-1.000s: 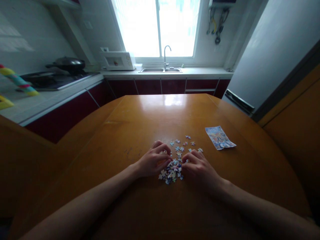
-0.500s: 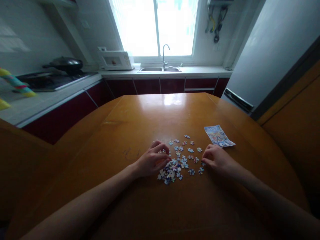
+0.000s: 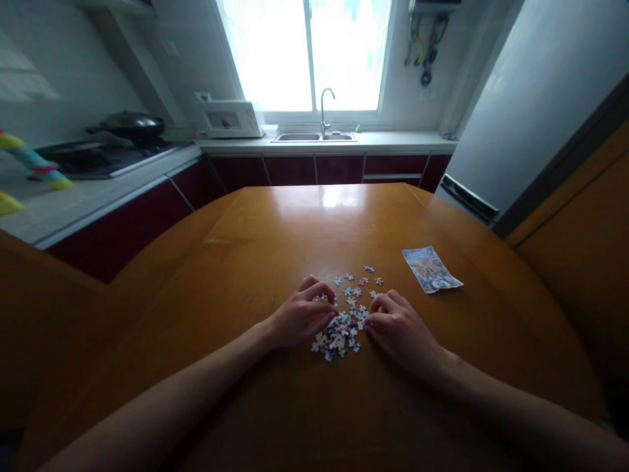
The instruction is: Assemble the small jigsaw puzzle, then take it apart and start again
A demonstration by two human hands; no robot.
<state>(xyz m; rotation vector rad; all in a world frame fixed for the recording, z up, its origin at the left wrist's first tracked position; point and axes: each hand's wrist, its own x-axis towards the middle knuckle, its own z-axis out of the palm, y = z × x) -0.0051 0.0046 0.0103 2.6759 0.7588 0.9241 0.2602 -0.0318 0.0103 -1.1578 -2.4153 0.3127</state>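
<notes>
A heap of small jigsaw puzzle pieces (image 3: 338,339), mostly white and pale blue, lies on the wooden table (image 3: 275,229). My left hand (image 3: 307,313) rests at the heap's left edge, its fingers curled and thumb and forefinger tips close together. Opposite it, my right hand (image 3: 398,324) has its fingertips pinched at the heap's right side, among pieces. Whatever either hand pinches is too small to make out. Several loose pieces (image 3: 357,292) are scattered beyond the heap, between the hands. Others are hidden under my right hand.
A creased picture sheet (image 3: 431,270) lies on the table to the right, past my right hand. Behind the table are a counter with a sink (image 3: 314,137), a microwave (image 3: 230,119) and a stove with a black pan (image 3: 130,126). A fridge (image 3: 521,98) stands at right.
My right hand has moved left, from the scattered pieces at the right to the heap's edge, and now covers several loose pieces. My left hand has stayed in place.
</notes>
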